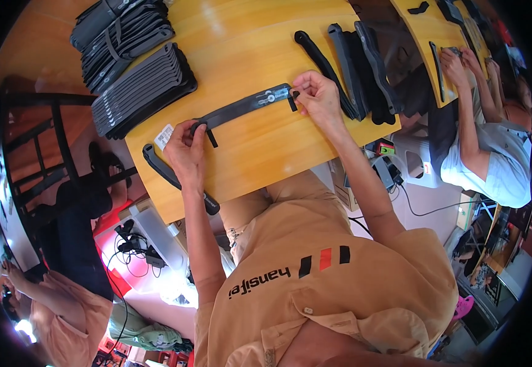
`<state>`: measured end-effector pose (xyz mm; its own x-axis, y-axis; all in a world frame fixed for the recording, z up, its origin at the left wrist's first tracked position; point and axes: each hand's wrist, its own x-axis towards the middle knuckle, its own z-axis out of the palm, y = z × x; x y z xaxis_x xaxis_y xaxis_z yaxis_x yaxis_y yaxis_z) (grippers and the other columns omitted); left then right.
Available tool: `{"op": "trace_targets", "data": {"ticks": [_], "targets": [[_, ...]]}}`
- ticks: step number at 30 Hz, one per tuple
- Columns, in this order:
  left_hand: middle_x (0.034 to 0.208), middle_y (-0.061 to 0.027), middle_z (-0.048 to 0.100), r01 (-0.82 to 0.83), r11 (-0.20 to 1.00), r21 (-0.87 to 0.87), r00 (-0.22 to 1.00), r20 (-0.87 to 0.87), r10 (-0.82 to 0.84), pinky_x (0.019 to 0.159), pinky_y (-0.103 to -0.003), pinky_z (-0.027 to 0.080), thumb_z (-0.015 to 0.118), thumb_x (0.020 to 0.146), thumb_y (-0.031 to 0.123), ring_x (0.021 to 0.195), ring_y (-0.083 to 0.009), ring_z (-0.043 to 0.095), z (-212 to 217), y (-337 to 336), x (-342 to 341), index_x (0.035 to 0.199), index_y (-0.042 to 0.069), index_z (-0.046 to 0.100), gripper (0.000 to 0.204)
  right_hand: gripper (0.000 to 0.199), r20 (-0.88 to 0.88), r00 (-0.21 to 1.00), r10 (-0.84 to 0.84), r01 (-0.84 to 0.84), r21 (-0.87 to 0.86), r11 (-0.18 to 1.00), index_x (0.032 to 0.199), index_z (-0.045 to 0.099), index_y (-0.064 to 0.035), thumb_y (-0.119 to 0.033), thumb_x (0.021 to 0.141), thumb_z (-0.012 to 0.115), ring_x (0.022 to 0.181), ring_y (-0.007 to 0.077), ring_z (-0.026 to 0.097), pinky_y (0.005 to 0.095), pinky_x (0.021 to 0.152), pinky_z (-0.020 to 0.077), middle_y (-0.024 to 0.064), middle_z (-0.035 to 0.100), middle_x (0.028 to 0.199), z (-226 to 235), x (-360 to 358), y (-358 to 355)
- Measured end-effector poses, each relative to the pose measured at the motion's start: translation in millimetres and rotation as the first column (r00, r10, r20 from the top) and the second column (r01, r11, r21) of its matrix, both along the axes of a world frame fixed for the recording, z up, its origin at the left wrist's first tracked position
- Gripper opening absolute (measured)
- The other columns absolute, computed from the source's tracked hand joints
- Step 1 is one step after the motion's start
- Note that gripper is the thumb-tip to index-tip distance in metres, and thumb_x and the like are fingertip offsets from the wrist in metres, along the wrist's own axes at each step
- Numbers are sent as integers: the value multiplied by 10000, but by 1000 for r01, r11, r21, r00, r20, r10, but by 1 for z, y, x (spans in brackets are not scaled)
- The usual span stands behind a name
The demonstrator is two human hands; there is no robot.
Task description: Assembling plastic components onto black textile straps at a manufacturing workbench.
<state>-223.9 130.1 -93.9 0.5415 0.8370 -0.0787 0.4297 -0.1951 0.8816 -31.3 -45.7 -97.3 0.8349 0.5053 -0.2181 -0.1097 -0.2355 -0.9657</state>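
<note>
A long dark grey strap (235, 112) with light printing near its right end lies stretched between my hands over the yellow table. My left hand (186, 150) pinches its left end, where a short black tab (211, 136) hangs down. At the other end my right hand (318, 101) is closed, fingertips pinched on the strap's tip beside a second short black tab (292, 103). A white label (164, 136) shows just beyond my left hand. Another dark strap (162, 166) lies at the table's left edge, partly hidden under my left forearm.
Stacked dark strips (146, 92) and banded bundles (119, 40) fill the table's far left. Several loose dark straps (358, 73) lie at the right. People sit on both sides, one at another yellow table (428, 37). Cables and a white stool (414, 159) stand right of the table.
</note>
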Motion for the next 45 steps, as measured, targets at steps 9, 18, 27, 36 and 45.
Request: {"op": "trace_targets", "data": {"ticks": [9, 18, 27, 36, 45], "targets": [[652, 10, 538, 19, 998, 66, 1000, -26, -17, 461, -190, 344, 661, 785, 80, 531, -46, 438, -2, 0, 0, 896, -8, 618, 148, 156, 28, 1000, -9, 9, -7, 1000, 818, 565, 18, 116, 702, 527, 546, 69, 556, 211, 424, 473, 50, 595, 690, 2, 0, 1], [647, 13, 521, 32, 997, 64, 999, -32, -30, 453, -190, 330, 636, 803, 80, 528, -44, 425, -4, 1, 0, 891, -11, 609, 129, 132, 51, 999, 1, 0, -17, 1000, 804, 569, 21, 97, 701, 539, 557, 70, 561, 219, 433, 488, 45, 588, 685, 1, 1, 1], [650, 12, 528, 28, 998, 52, 999, -29, -26, 442, -188, 324, 635, 806, 84, 522, -43, 423, -7, 1, 0, 899, -10, 607, 135, 96, 77, 997, 6, -3, -42, 999, 790, 573, 23, 76, 712, 556, 547, 76, 562, 220, 429, 487, 46, 586, 661, 4, 0, 2], [645, 13, 526, 26, 998, 53, 999, -24, -25, 438, -188, 327, 642, 801, 73, 511, -44, 424, -8, 2, 0, 900, -12, 605, 135, 85, 84, 996, -1, 5, -44, 999, 783, 571, 23, 72, 714, 567, 534, 75, 559, 222, 417, 482, 45, 583, 653, 3, 0, 3], [616, -34, 549, -6, 1000, 17, 999, -33, 6, 530, -227, 398, 664, 768, 93, 543, -96, 468, -7, 2, 0, 877, -14, 622, 158, 82, 86, 996, 0, 4, -46, 999, 778, 569, 21, 64, 711, 590, 539, 74, 551, 223, 413, 480, 42, 576, 662, 5, 0, 4]]}}
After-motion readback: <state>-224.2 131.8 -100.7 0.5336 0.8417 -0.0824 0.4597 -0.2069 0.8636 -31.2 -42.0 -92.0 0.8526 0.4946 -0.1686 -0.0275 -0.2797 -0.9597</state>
